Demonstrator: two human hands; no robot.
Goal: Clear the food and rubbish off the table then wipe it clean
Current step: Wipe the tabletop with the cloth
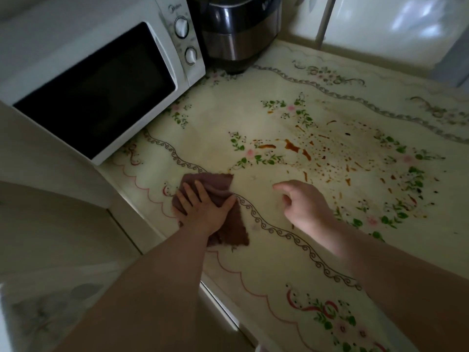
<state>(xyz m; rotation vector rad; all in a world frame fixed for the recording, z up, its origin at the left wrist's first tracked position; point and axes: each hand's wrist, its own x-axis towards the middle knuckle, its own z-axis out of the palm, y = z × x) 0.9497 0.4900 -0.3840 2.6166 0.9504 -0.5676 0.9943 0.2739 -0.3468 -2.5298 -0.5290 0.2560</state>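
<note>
We have the left grip (203,208) spread flat on the brown cloth (234,228) at the left edge of the surface (266,262). Right grip (304,204) loosely curled, empty; sauce stains (291,147) lie up-right of the cloth, nearer that grip.

Table (266,262), floral cover: microwave (96,80), cooker (241,34) at back; brown rag (229,231) near left edge; sauce splatter (294,147) mid-table.

My left hand (203,209) hides the middle of the cloth (233,232), in front of the microwave (96,80). The microwave's left end is cut off, as is the top of the cooker (241,34) right of it. My right hand (304,207) is blurred.
</note>
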